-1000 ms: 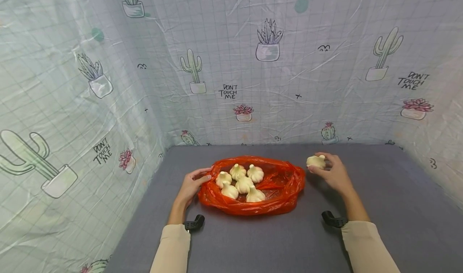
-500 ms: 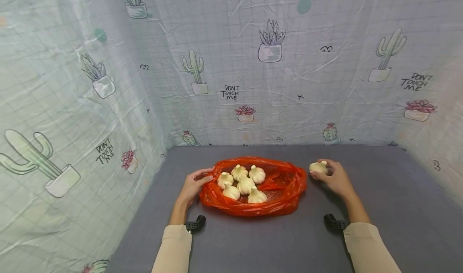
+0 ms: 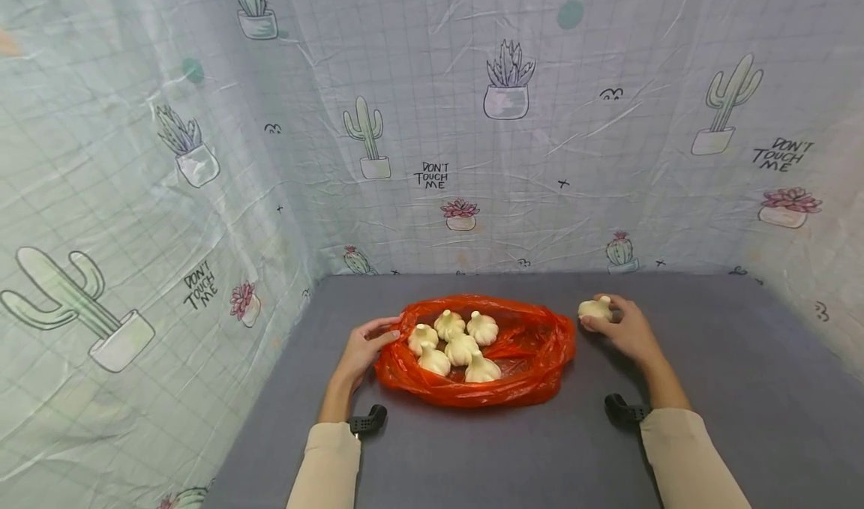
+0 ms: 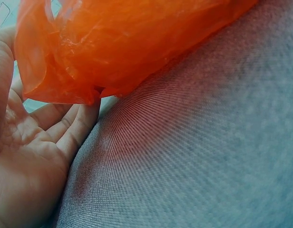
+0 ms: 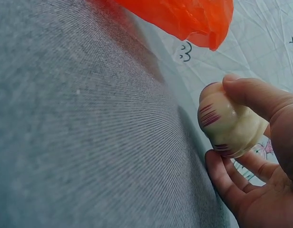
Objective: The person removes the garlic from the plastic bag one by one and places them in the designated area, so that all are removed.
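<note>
An orange-red plastic bag (image 3: pixel 472 396) lies on the table with its mouth spread wide. Inside it, toward the left, sit several garlic bulbs (image 3: pixel 461 349). My left hand (image 3: pixel 358 353) holds the bag's left rim, thumb toward the front and fingers behind; the left wrist view shows fingers (image 4: pixel 80 123) partly hidden under the plastic (image 4: pixel 118 47). To the right of the bag, my right hand (image 3: pixel 629 332) grips a single garlic bulb (image 3: pixel 594 310) between thumb and fingertips. Purple streaks mark this bulb (image 5: pixel 227 121) in the right wrist view, where its neck is hidden by the hand.
Grey cloth covers the table (image 3: pixel 486 456). A pale plastic sheet printed with cacti (image 3: pixel 540 157) stands behind and along the left side. Black wrist cameras (image 3: pixel 624 410) sit on both wrists.
My right hand has brought the garlic bulb slightly nearer and lower beside the bag. The left hand keeps its place on the rim, while the head view has shifted slightly.
</note>
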The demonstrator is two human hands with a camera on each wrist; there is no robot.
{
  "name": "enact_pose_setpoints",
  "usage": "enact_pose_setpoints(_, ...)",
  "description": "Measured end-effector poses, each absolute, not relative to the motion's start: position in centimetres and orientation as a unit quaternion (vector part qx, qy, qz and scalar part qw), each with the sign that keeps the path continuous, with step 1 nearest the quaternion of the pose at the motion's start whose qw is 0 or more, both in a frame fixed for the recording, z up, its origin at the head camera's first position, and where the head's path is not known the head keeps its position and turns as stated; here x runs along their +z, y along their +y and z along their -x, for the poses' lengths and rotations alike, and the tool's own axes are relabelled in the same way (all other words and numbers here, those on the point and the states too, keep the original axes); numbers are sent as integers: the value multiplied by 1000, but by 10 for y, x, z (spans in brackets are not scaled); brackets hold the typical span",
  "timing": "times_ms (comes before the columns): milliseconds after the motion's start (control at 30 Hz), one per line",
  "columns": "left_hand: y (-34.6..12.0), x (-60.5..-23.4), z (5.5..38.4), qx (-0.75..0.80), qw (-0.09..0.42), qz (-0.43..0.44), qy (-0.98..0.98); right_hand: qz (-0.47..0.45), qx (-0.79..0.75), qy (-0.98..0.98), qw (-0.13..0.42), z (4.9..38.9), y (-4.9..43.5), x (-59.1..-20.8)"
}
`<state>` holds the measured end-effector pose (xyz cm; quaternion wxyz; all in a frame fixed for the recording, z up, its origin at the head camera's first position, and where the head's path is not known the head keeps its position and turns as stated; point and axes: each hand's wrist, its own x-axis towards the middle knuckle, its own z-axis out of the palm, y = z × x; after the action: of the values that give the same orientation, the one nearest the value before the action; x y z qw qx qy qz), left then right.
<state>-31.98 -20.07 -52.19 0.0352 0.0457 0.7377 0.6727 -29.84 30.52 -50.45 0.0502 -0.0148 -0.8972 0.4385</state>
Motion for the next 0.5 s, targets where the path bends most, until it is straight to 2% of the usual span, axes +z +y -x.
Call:
enact_pose_setpoints(333, -200, -522, 319, 674, 34, -48, 736, 6, 429, -901, 59, 306, 304, -504)
enact_pose_setpoints(500, -201, -521, 319, 672, 34, -43, 739, -3, 427, -903, 46, 312, 304, -503)
